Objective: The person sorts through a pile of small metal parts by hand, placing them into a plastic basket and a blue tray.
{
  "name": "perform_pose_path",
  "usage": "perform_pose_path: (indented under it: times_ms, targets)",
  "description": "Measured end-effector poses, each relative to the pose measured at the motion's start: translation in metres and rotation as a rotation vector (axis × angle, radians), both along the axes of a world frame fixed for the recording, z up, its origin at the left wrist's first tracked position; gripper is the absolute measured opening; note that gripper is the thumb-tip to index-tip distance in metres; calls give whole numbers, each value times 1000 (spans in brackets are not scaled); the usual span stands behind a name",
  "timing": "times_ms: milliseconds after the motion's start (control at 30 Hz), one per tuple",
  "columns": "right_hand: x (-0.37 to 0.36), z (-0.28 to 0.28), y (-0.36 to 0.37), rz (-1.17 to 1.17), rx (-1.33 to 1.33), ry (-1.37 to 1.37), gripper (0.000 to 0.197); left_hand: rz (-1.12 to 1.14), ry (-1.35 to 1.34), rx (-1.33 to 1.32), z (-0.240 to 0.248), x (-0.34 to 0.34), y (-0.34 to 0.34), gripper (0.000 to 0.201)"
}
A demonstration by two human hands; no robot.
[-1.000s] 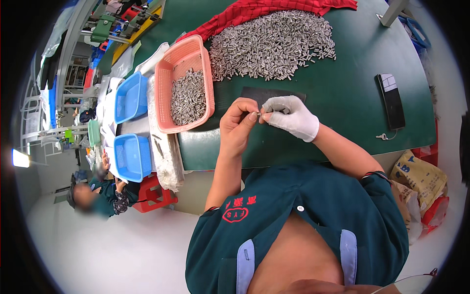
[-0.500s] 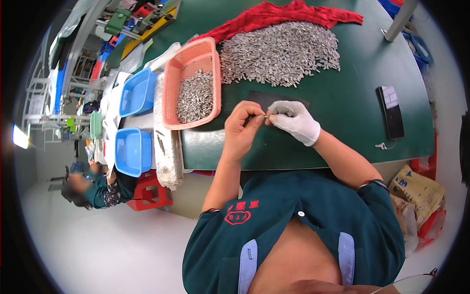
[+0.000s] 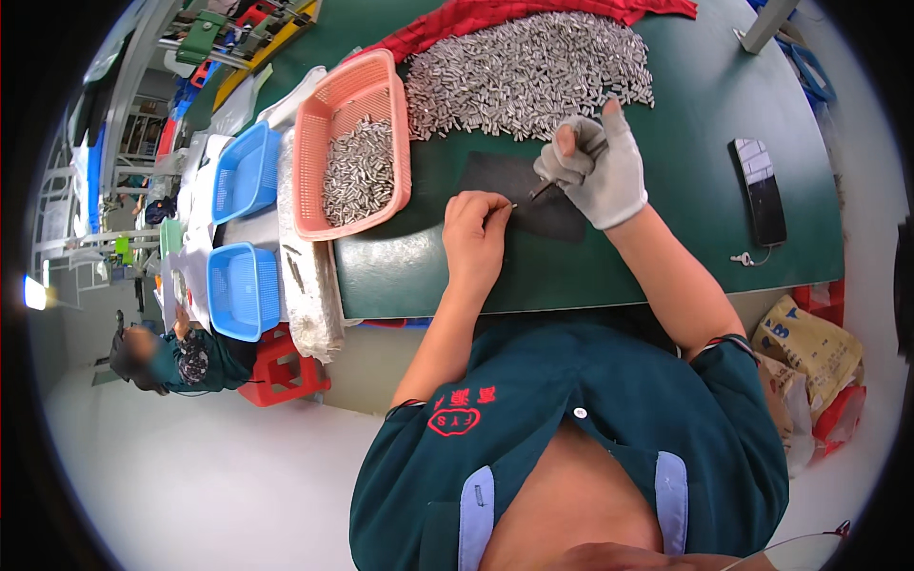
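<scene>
My bare left hand (image 3: 475, 235) is closed in a pinch. A small silvery metal pin (image 3: 515, 206) pokes out between its thumb and forefinger. Up and to the right, my right hand (image 3: 600, 173) wears a white glove with bare fingertips showing. Its fingers are curled round a thin dark rod-like tool (image 3: 543, 189), whose end points toward the left hand; the exact kind is unclear. Beneath both hands lies a dark mat (image 3: 557, 225). Beyond them spreads a large pile of small silvery metal pins (image 3: 524, 81).
A pink basket (image 3: 401, 167) holding metal pins stands left of my hands, with two blue baskets (image 3: 270, 290) farther left. Red cloth (image 3: 457, 27) lies behind the pile. A phone (image 3: 759, 195) and key (image 3: 741, 259) rest at right. Another person (image 3: 195, 360) sits at far left.
My hands have moved apart. The right hand has gone up toward the pile and now shows a dark tool in its grip. The view has shifted slightly.
</scene>
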State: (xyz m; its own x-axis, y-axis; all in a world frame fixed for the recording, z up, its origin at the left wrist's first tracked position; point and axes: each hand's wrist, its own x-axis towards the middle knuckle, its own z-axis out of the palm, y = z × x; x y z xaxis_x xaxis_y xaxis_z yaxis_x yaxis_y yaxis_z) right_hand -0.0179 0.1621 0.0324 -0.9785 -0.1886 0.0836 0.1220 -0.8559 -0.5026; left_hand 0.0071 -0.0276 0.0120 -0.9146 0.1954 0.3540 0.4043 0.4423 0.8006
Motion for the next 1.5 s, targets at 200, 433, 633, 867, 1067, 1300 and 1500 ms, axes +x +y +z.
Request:
perform_pose_path:
  times_ms: [200,433,633,867,1067,1300,1500]
  targets:
    - [-2,-9,-4,-22,-29,-109,56,59,174,-296,-16,-2,5,11]
    - [-3,-15,-7,-13,-65,-148,54,56,160,-311,-16,0,5,9]
    - [-3,-15,-7,-13,-66,-148,54,54,161,-315,-16,-1,5,9]
    - [-3,-14,-7,9,-63,-153,54,44,165,-319,-15,-1,6,9]
    - [-2,-13,-8,6,-33,-144,53,49,177,-320,-16,0,6,9]
    - [0,-12,-12,-9,19,-103,50,44,186,-315,-16,-1,7,11]
    - [4,-14,-14,-15,119,-60,48,45,183,-297,-17,-2,8,13]
